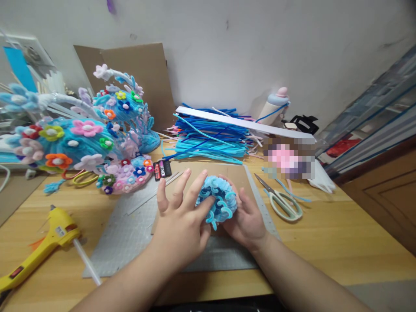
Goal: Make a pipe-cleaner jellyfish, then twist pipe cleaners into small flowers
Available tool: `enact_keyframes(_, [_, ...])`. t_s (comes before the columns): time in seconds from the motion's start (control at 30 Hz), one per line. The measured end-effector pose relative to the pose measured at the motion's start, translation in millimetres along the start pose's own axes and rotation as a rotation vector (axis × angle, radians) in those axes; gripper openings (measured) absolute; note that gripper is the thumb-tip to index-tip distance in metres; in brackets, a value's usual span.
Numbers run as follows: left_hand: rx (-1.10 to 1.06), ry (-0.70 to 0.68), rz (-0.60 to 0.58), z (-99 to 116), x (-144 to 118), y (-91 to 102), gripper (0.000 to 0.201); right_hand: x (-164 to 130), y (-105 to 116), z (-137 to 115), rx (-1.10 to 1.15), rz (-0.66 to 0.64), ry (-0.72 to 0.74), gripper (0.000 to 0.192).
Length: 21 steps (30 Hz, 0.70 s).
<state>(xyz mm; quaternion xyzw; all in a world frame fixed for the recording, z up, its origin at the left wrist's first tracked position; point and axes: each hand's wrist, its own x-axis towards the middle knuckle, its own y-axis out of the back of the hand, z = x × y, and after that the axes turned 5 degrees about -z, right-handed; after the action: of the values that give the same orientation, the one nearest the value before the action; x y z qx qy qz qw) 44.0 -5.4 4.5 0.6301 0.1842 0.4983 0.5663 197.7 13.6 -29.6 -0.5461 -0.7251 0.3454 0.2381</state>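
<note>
A round blue pipe-cleaner piece (224, 210) with a darker hollow middle and curled light-blue ends is held over the cutting mat. My left hand (178, 216) has its index finger inside the hollow and its thumb low at the outer edge, while its other fingers are spread upward. From the right, my right hand (247, 216) cups the piece, its thumb raised beside the rim. Part of its fingers is hidden behind the piece.
Cardboard lies on the grey cutting mat (120, 242). A yellow glue gun (61, 225) is at left, scissors (286, 206) at right. Behind are bundled pipe cleaners (211, 138), a white strip (227, 117) and a bottle (273, 106). Flowered blue pipe-cleaner models (74, 145) stand at left.
</note>
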Motion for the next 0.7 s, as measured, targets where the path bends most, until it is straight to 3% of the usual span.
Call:
enact_keyframes(0.13, [0.004,-0.011,-0.010,1.0,-0.5,-1.7,0.041,1.8,3.5,-0.3,0.017,0.015,0.008,0.028])
enact_keyframes(0.5, [0.007,-0.017,-0.017,1.9,-0.9,-3.3,0.042,0.6,7.0,-1.1,0.060,0.019,-0.044,0.035])
enact_keyframes(0.7, [0.007,-0.012,-0.023,2.5,-1.0,-3.0,0.042,3.5,6.2,-2.8,0.086,0.029,-0.056,0.026])
